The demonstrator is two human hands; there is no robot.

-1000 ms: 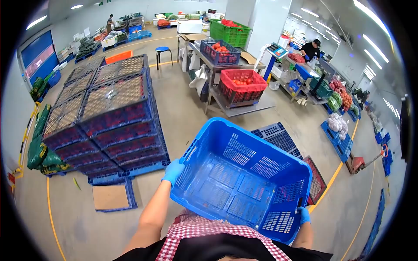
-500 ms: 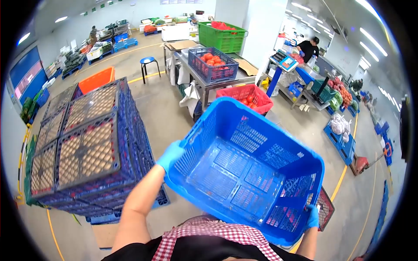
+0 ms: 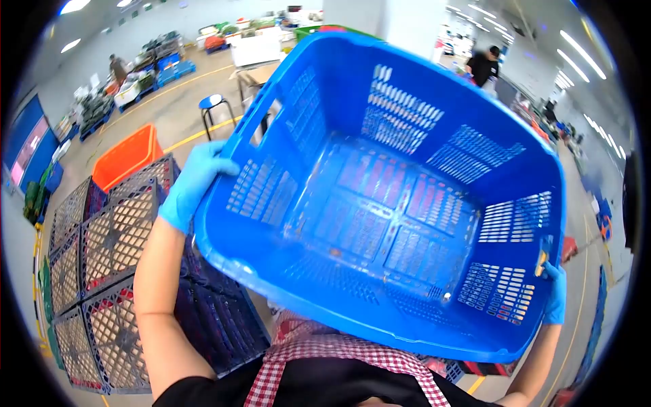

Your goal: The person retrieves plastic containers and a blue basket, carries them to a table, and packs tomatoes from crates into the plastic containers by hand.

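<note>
A large blue plastic crate (image 3: 386,224) with slotted walls fills the middle of the view, tilted so that I look into its bare inside. On its left side, my left hand (image 3: 193,183), in a light blue glove, has its fingers hooked over the rim near a handle slot. At the far right end my right hand (image 3: 556,292), also gloved, grips the wall by the other handle opening, with fingertips showing through it. The crate is held up in front of my checked apron (image 3: 352,349).
Stacked dark mesh crates (image 3: 115,237) stand close on my left, with an orange bin (image 3: 125,156) behind them. A blue stool (image 3: 211,102) is farther back. One person (image 3: 483,68) stands at the back right, another (image 3: 117,69) at the back left.
The blue crate has come up and closer to me, both hands rising with it and spreading farther apart in view. It now covers the tomato crates and the scale.
</note>
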